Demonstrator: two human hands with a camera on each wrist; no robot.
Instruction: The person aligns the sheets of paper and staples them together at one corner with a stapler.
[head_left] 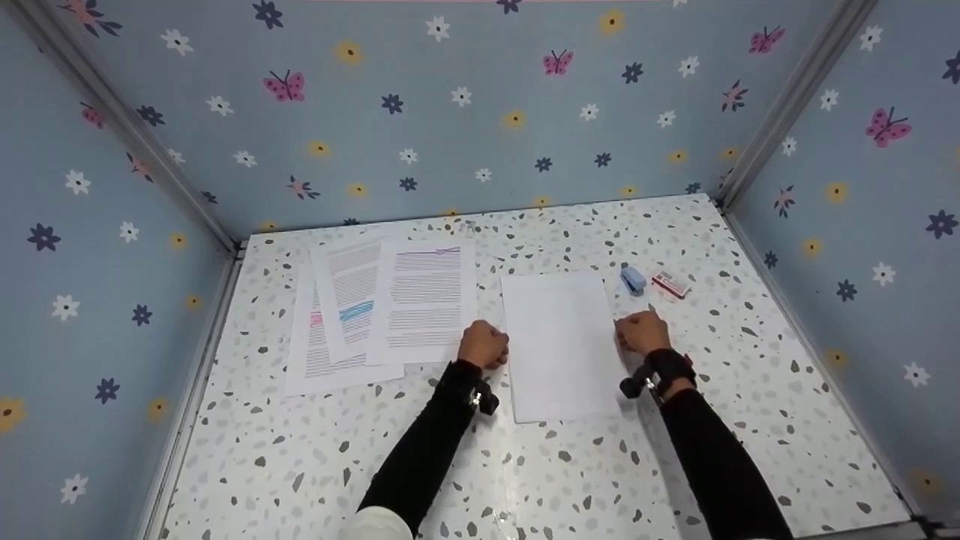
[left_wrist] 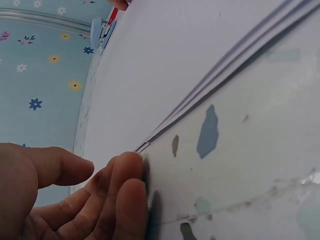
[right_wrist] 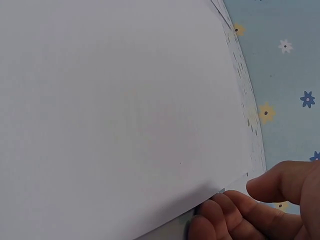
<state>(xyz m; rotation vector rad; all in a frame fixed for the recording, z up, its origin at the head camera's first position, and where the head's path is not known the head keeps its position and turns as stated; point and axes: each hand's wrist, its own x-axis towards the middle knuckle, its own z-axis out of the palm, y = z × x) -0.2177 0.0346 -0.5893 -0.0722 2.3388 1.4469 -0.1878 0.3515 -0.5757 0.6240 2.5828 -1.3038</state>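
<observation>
A small stack of paper sheets [head_left: 559, 345], its top side blank, lies in front of me; the left wrist view shows its layered edges [left_wrist: 200, 90]. My left hand [head_left: 484, 345] is at the stack's left edge, bent fingertips right at the paper and thumb held apart. At the opposite edge is my right hand [head_left: 643, 332]. In the right wrist view its bent fingers [right_wrist: 215, 215] meet the paper's border, with the thumb [right_wrist: 275, 182] away from them. Neither hand pinches the sheets.
Three overlapping printed pages [head_left: 424, 300] with coloured highlighting lie left of the stack. Behind my right hand are a small light-blue stapler [head_left: 632, 281] and a red-and-white box [head_left: 670, 285]. Flowered walls [head_left: 480, 112] enclose the speckled table [head_left: 300, 465] at the back and sides.
</observation>
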